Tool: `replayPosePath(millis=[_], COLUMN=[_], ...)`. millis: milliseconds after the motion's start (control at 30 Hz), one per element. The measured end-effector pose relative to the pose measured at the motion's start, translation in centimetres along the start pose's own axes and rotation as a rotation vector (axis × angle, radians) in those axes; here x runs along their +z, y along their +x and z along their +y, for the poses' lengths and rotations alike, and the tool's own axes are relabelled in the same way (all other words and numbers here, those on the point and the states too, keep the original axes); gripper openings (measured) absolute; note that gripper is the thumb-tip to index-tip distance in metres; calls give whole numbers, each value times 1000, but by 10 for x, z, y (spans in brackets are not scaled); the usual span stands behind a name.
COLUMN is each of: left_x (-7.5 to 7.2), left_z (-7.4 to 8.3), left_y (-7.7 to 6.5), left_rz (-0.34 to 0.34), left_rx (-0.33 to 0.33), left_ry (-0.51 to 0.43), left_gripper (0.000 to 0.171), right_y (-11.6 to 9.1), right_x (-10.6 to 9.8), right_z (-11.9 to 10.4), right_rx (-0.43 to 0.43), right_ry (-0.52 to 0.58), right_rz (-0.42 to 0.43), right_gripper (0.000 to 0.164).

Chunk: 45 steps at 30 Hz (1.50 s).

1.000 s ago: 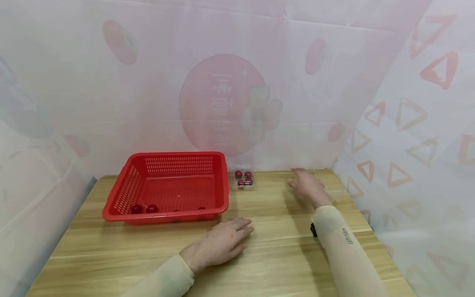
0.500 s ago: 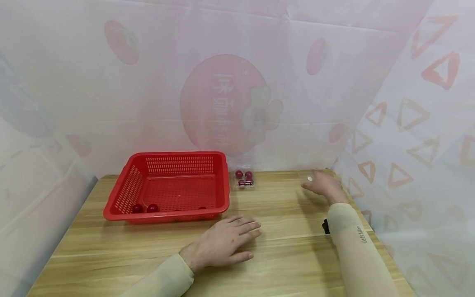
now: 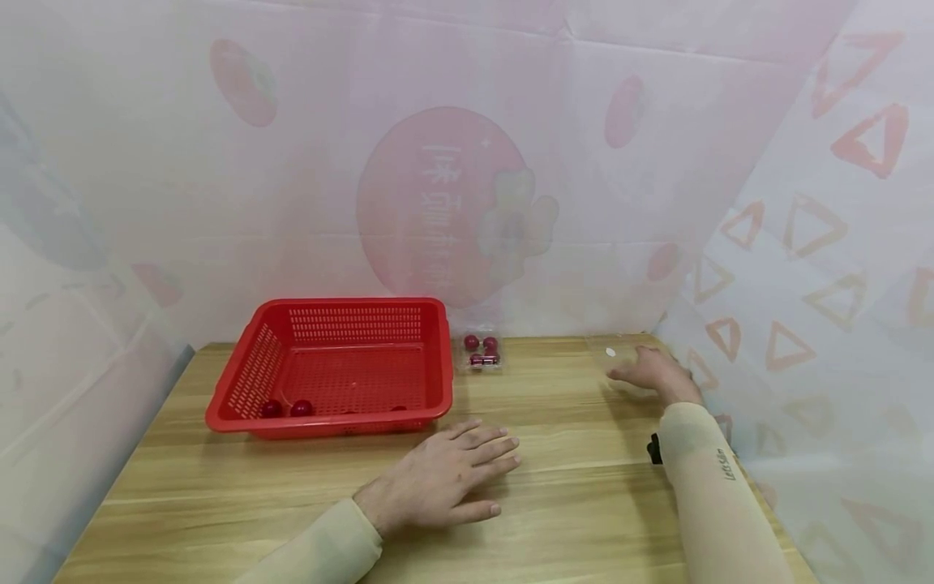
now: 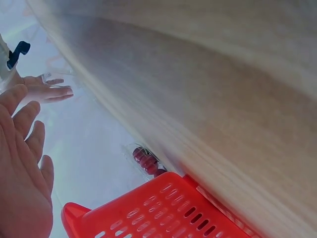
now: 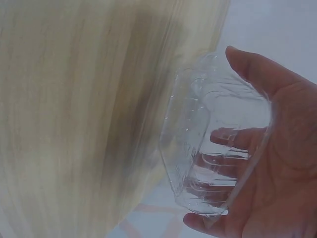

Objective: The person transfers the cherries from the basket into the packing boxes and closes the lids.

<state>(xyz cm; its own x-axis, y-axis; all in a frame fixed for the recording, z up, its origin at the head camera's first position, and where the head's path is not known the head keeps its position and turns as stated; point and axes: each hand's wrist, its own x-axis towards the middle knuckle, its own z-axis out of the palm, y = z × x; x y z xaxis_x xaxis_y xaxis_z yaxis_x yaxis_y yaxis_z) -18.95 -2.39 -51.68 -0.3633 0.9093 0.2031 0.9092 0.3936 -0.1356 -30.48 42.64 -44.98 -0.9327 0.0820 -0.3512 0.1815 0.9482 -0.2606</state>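
My left hand [image 3: 441,478] lies palm down over the table in front of the basket, fingers straight and spread; it holds nothing. At the table's back right, my right hand [image 3: 655,375] stands with thumb and fingers spread beside a clear plastic box [image 3: 598,347] with a white round sticker. In the right wrist view the clear box [image 5: 223,114] lies before the palm, with several fingers [image 5: 230,136] showing through its wall. A red slotted basket [image 3: 328,422] holds dark red round fruits [image 3: 301,408] along its near side, partly hidden by the rim.
A small clear punnet [image 3: 496,367] with several dark red fruits stands against the basket's right side. A printed cloth wall [image 3: 328,162] rises behind the wooden table [image 3: 554,503], and another cloth [image 3: 839,389] borders its right edge.
My right hand has moved right, from left of the clear box across it to its right side; the white sticker now shows uncovered. My left hand's fingers have spread and shifted slightly right.
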Motion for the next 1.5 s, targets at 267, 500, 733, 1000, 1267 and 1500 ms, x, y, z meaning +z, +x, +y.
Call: replayPosePath(millis=[267, 500, 733, 1000, 1267, 1500], left_x=[0, 2, 1, 2, 2, 1], left_z=[0, 0, 0, 0, 1, 1], left_y=[0, 0, -1, -2, -3, -3], left_rz=[-4, -21, -37, -50, -49, -49], left_rx=[8, 7, 3, -1, -8, -13], left_ry=[29, 12, -11, -35, -39, -49], left_gripper=[70, 71, 71, 70, 71, 70], right_y=[1, 1, 3, -1, -1, -5], right_x=[6, 12, 19, 26, 35, 44], right_z=[8, 8, 9, 5, -2, -15], right_rx=[46, 29, 32, 20, -13, -41], right_ry=[14, 8, -10, 36, 35, 60], right_rz=[-39, -47, -25, 8, 75, 117], right_gripper=[113, 114, 111, 105, 103, 103])
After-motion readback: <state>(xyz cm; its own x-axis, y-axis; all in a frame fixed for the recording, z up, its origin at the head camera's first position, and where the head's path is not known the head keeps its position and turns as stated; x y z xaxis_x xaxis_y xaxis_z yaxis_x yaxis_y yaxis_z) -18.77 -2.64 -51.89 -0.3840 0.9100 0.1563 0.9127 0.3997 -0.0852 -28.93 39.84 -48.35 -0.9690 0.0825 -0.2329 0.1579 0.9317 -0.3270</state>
